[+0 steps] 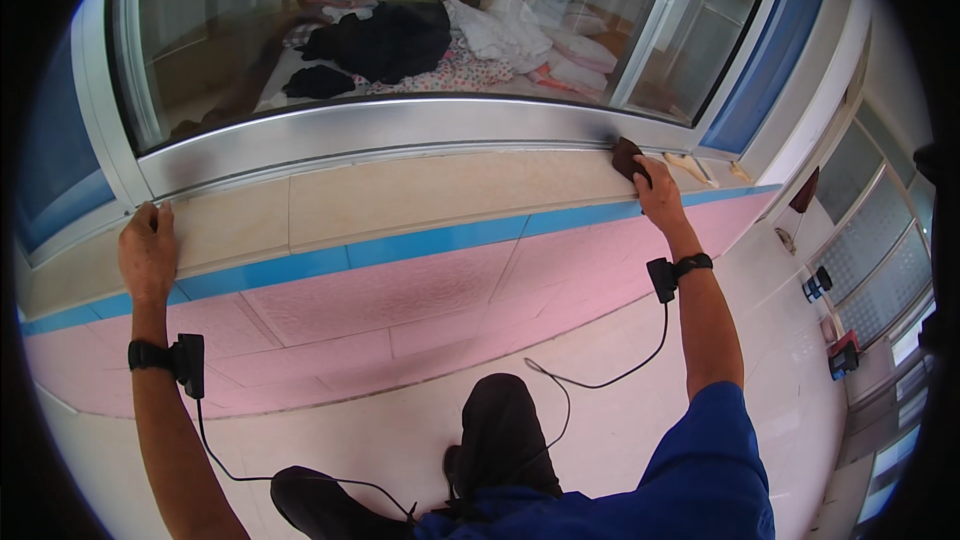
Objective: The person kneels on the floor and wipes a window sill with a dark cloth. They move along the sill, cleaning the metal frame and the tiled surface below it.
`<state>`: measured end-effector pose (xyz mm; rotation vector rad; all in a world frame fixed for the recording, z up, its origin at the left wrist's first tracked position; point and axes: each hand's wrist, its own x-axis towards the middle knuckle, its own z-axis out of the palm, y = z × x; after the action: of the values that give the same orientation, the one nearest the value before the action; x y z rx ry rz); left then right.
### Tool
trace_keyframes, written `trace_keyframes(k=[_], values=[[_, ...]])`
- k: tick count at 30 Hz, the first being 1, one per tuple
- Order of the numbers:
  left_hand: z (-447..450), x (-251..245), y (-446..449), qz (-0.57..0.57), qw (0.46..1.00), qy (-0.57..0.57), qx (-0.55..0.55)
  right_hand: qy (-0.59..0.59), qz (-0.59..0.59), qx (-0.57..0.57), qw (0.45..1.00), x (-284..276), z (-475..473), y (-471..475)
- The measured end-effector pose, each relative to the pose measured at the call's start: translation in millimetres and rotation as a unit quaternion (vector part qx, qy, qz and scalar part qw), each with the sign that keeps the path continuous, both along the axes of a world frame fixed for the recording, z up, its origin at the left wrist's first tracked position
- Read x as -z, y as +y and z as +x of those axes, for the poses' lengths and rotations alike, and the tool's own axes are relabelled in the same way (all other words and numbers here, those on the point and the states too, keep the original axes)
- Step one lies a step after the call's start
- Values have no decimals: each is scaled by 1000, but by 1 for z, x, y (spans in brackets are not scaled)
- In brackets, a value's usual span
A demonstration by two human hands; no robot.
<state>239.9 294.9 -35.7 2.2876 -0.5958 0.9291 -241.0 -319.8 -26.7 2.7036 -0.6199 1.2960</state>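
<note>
My right hand grips a dark brown cloth, bunched up against the foot of the window frame. Beneath it runs a beige tiled window sill with a blue tile edge. At the sill's left end rests my left hand, its fingers curled beside the lower corner of the silver metal window frame. The undersides of those fingers are hidden. Just right of the cloth lies a pale tan, long object, too small to name. A smaller tan piece sits beyond it.
Pink tiles face the wall below the sill. Thin black cables hang from the wrist-worn devices. Behind the window glass is a bed with dark clothes and white bedding. Several items, one a dark blue container, stand along the right wall.
</note>
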Motion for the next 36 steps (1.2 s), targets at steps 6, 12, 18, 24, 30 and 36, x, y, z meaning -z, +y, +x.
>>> trace_keyframes(k=[6, 12, 18, 24, 30, 36], values=[[7, 4, 1, 22, 999, -16, -22, -4, -5, -5, 1000, 5, 25, 36], [18, 7, 5, 21, 1000, 0, -6, 5, 45, -110, 993, 11, 26, 84], [20, 9, 7, 24, 1000, -10, -10, -22, 13, 50, 998, 6, -30, -9], [16, 7, 6, 25, 1000, 3, -16, -8, -2, 91, 996, 14, -20, -11], [8, 5, 3, 26, 999, -28, -30, 12, -65, -78, 995, 9, 71, 103], [-5, -3, 0, 25, 1000, -14, -12, 56, 41, -262, 963, -9, 125, 206]])
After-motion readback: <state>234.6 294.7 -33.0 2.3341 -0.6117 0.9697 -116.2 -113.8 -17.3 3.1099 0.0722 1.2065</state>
